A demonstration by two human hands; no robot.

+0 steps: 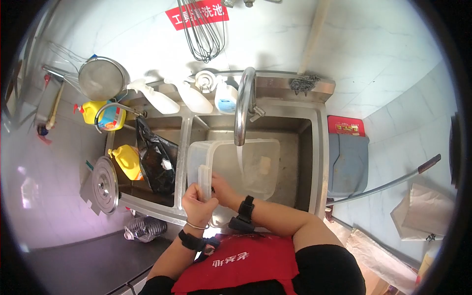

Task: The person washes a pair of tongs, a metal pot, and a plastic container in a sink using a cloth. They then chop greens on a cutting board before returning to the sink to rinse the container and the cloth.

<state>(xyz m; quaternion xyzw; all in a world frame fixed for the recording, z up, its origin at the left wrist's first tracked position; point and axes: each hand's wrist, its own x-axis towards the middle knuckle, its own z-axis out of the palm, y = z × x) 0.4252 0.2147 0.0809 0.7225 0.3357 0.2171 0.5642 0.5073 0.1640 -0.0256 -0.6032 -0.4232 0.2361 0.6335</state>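
Observation:
A clear plastic container [246,189] sits tilted in the right sink basin, its long rim raised toward me on the left. My left hand [197,204] is closed around that rim, thumb along its near end. Against the inner side of the same rim, my right hand [223,191] is curled, its fingertips mostly hidden. A small dark spot shows at those fingers; I cannot make out what it is. Above the container hangs the curved metal faucet [241,108], with what looks like a thin stream of water below its spout. A pale patch shows through the container.
In the left basin [129,191] lie a black plastic bag [157,162] and a yellow bottle [129,161]. White spray bottles [160,100] line the back ledge near steel wool [305,84]. A whisk [204,39] hangs above. A grey bin [348,164] stands right of the sink.

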